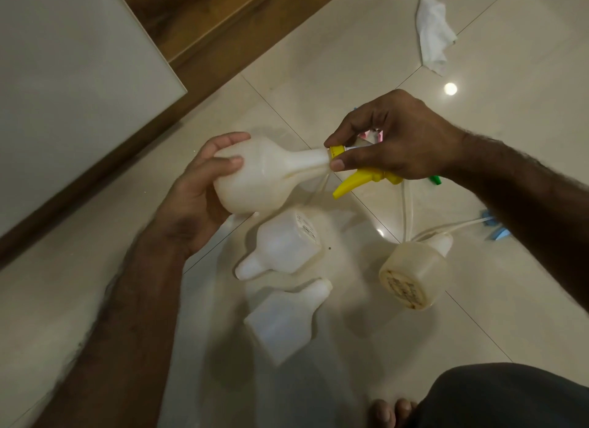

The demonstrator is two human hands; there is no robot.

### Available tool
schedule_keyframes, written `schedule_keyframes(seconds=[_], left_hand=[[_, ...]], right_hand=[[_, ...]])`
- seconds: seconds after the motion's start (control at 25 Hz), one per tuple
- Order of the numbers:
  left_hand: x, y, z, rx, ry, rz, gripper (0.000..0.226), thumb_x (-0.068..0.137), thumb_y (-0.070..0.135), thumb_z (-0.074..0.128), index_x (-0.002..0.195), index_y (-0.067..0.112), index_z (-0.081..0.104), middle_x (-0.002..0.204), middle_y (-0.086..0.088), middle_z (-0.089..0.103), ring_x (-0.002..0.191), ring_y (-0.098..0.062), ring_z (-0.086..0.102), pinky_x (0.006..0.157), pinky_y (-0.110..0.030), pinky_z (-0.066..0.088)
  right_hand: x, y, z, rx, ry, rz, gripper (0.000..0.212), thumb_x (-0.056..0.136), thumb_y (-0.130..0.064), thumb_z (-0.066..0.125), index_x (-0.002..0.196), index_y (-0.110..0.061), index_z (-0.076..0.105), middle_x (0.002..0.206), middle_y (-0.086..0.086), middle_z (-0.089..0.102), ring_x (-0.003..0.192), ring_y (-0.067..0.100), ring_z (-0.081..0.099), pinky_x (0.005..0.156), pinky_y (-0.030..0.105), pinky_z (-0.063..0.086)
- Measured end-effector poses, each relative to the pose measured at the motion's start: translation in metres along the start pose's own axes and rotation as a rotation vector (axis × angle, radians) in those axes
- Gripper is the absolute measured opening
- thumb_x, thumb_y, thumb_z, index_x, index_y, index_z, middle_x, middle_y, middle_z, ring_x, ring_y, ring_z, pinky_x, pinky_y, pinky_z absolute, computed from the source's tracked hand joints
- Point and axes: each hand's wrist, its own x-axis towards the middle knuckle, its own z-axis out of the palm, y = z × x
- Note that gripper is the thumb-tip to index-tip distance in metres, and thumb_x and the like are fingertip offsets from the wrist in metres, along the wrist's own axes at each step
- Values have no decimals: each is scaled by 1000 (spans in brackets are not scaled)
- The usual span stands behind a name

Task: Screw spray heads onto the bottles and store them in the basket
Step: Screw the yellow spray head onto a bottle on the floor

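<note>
My left hand (194,201) grips the round body of a white bottle (258,175) held sideways above the floor, neck pointing right. My right hand (395,137) pinches the yellow collar of a yellow spray head (360,179) seated at the bottle's neck; its trigger hangs down. Three more white bottles without heads lie on the floor below: one in the middle (283,246), one nearer me (283,319), one at the right (414,268) with its base toward me. No basket is in view.
A white cloth (435,35) lies on the tiled floor at the top right. Green (435,180) and blue (494,228) spray head parts and thin dip tubes (406,211) peek out under my right arm. A white panel (63,77) and wooden plinth stand at the left. My knee (510,395) is bottom right.
</note>
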Motion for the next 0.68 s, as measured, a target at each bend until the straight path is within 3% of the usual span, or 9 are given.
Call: schedule_keyframes(seconds=[0.08, 0.16, 0.24, 0.28, 0.36, 0.44, 0.52, 0.6, 0.68], left_hand=[[-1, -2, -5, -161, -77, 65, 55, 82, 25, 62, 137, 25, 61, 136, -3, 65, 115, -28, 69, 80, -42, 61], [4, 1, 0, -145, -7, -74, 63, 96, 57, 54, 149, 24, 54, 148, -6, 61, 125, -33, 68, 85, -49, 63], [5, 3, 6, 66, 19, -239, 74, 101, 78, 29, 148, 26, 55, 142, -11, 68, 120, -36, 71, 76, -49, 65], [8, -2, 5, 117, 25, -242, 68, 103, 74, 31, 144, 26, 58, 138, -13, 70, 117, -36, 72, 73, -46, 65], [9, -10, 0, 13, 21, -93, 47, 101, 45, 51, 141, 22, 60, 142, -11, 67, 122, -38, 69, 83, -50, 61], [6, -12, -3, -182, -74, 32, 53, 89, 22, 49, 141, 22, 58, 146, -8, 61, 127, -37, 63, 95, -55, 54], [13, -11, -2, -197, -68, 21, 52, 99, 36, 44, 148, 24, 54, 151, -5, 59, 130, -34, 64, 98, -53, 56], [13, -8, 7, -12, -12, -89, 58, 107, 63, 33, 153, 33, 50, 150, 0, 61, 132, -32, 64, 98, -51, 60], [17, -11, 7, 103, 30, -73, 52, 102, 59, 52, 148, 35, 55, 144, 1, 64, 130, -30, 65, 87, -46, 64]], right_hand=[[2, 0, -2, -3, -30, 22, 21, 81, -26, 83, 100, -16, 81, 93, -2, 77, 84, 4, 69, 72, 8, 48], [5, -1, -1, -20, -36, 38, 21, 81, -26, 83, 100, -17, 81, 93, -4, 77, 81, -5, 66, 71, 3, 45], [7, -1, -1, -50, -32, 48, 24, 81, -28, 82, 102, -18, 80, 95, -4, 76, 82, -8, 64, 71, 1, 44], [7, -1, -2, -51, -29, 49, 24, 81, -28, 82, 102, -18, 80, 96, -4, 76, 84, -7, 65, 70, 1, 44], [7, 1, -5, -41, -10, 57, 24, 80, -28, 83, 102, -17, 81, 95, -4, 77, 88, 0, 66, 70, 3, 46], [5, 3, -7, -19, 4, 71, 24, 80, -27, 83, 101, -16, 81, 93, -4, 77, 87, 4, 68, 69, 6, 48], [5, 4, -5, -27, -10, 65, 23, 80, -27, 84, 100, -16, 81, 92, -4, 77, 83, 1, 68, 69, 7, 49], [6, 5, -2, -55, -30, 61, 23, 80, -28, 83, 101, -17, 80, 94, -5, 76, 82, -6, 66, 70, 4, 47], [6, 6, -3, -55, -31, 63, 23, 81, -27, 82, 102, -17, 80, 95, -6, 75, 81, -9, 64, 71, 3, 46]])
